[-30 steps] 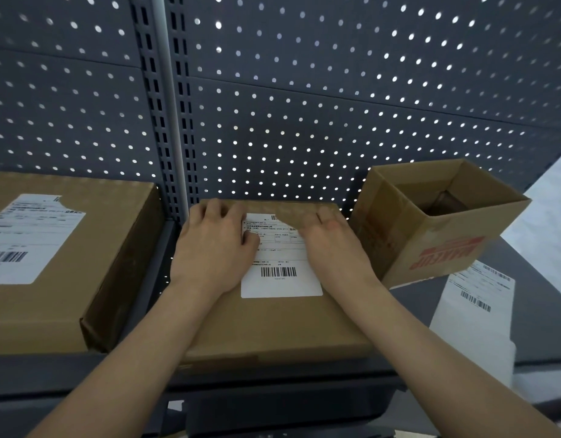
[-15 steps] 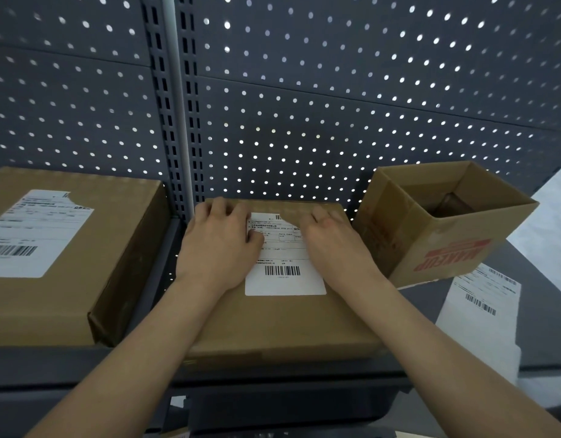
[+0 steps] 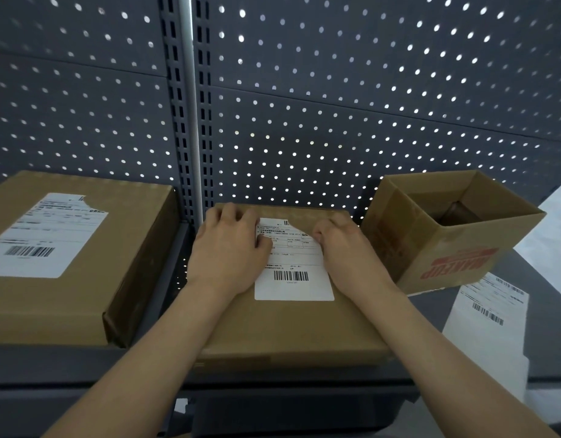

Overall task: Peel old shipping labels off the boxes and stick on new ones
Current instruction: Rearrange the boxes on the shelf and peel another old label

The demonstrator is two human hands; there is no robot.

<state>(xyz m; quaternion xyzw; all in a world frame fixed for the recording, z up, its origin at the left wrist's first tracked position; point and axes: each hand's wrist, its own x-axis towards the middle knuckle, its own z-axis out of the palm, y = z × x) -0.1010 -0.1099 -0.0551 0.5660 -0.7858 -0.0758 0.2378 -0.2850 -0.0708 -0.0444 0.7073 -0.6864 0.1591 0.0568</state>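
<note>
A flat brown box (image 3: 288, 330) lies on the shelf right in front of me. It carries a white shipping label (image 3: 293, 279) with a barcode, and the label's top right corner looks torn or lifted. My left hand (image 3: 228, 251) rests flat on the box, covering the label's upper left edge. My right hand (image 3: 348, 251) has its fingers curled, with the fingertips pinched at the label's torn top right edge.
A larger box (image 3: 93, 279) with its own torn-cornered label (image 3: 42, 238) sits to the left. At the right stands an open box (image 3: 446, 248) with red print, tilted. White label sheets (image 3: 490, 314) lie in front of it. A pegboard wall (image 3: 336, 121) closes the back.
A brown strip that covered the label's top between my hands a second ago is gone, so more print shows. My right fingers have curled in at the label's top right corner.
</note>
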